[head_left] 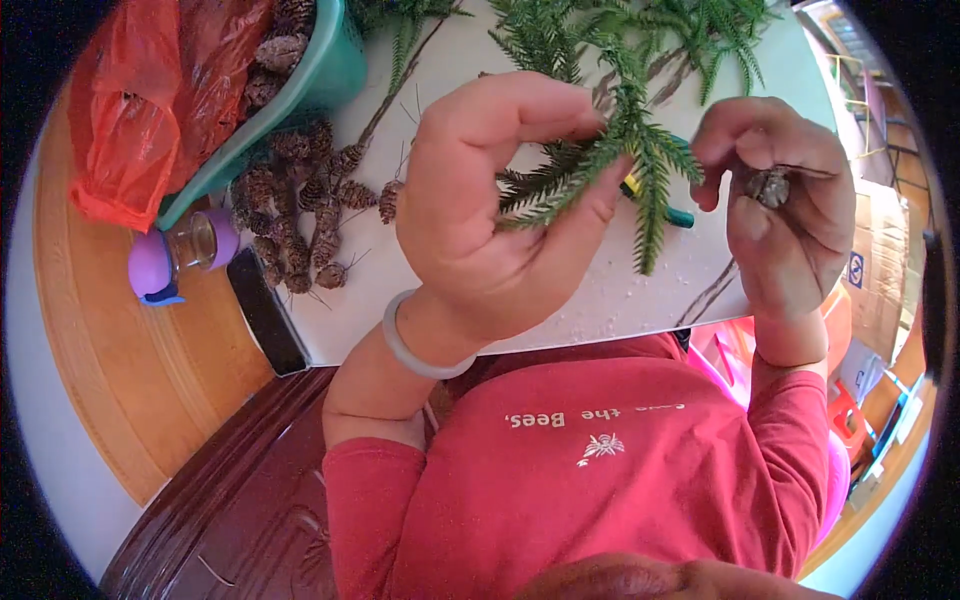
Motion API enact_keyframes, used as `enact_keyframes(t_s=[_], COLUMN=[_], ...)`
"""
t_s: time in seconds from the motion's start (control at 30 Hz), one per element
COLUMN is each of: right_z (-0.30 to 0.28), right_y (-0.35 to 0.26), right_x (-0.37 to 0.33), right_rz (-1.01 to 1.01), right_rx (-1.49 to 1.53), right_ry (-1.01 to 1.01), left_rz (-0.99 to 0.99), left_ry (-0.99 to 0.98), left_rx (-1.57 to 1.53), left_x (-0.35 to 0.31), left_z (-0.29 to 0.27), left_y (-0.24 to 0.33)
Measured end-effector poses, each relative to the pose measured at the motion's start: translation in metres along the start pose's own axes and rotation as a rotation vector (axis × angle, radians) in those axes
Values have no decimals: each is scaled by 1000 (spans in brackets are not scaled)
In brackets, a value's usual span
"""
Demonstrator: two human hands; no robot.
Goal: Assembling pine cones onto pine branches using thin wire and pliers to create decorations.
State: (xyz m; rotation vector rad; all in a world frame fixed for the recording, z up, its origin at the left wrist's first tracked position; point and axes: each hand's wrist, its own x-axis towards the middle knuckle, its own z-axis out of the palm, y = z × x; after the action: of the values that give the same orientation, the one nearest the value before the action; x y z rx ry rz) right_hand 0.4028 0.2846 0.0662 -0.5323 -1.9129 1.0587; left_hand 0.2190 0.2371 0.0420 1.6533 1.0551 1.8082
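Note:
My left hand (pixel 470 190), with a pale bangle on its wrist, pinches a green artificial pine sprig (pixel 650 190) between thumb and fingers. The sprig's needled tips hang down over the table. To the right, my right hand (pixel 790 200) is curled around a small grey-brown pine cone (pixel 768 186), apart from the sprig. A thin dark wire or stem runs beside the cone across the fingers. Behind the sprig lies a dark green tool handle (pixel 680 217) with a bit of yellow, its other end hidden by the sprig and hand.
Several wired pine cones (pixel 300 215) lie heaped at the left of the white table (pixel 600 310). A green basket (pixel 335 75) holds more cones, next to a red plastic bag (pixel 130 130). Green pine branches (pixel 700 40) spread along the far side. A purple-ended jar (pixel 185 250) sits left.

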Motion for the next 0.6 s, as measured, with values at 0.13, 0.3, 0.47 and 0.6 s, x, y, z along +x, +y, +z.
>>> enact_keyframes(t_s=[0.13,0.3,0.47,0.6], right_z=[12,12,4,3], right_y=[2,3,4,8], right_x=[-1,1,2,3], right_rz=[41,-5,-14,-96], right_rx=[231,106,28,-78], right_ry=[92,-5,-85,-46], left_rz=[65,170,258,138], left_ry=[-114,-149,-248,-194], left_rx=[155,184,294,94], left_x=[-2,0,8,6], left_z=[-9,-10,-18,-13], left_y=[-3,-8,-11,-13])
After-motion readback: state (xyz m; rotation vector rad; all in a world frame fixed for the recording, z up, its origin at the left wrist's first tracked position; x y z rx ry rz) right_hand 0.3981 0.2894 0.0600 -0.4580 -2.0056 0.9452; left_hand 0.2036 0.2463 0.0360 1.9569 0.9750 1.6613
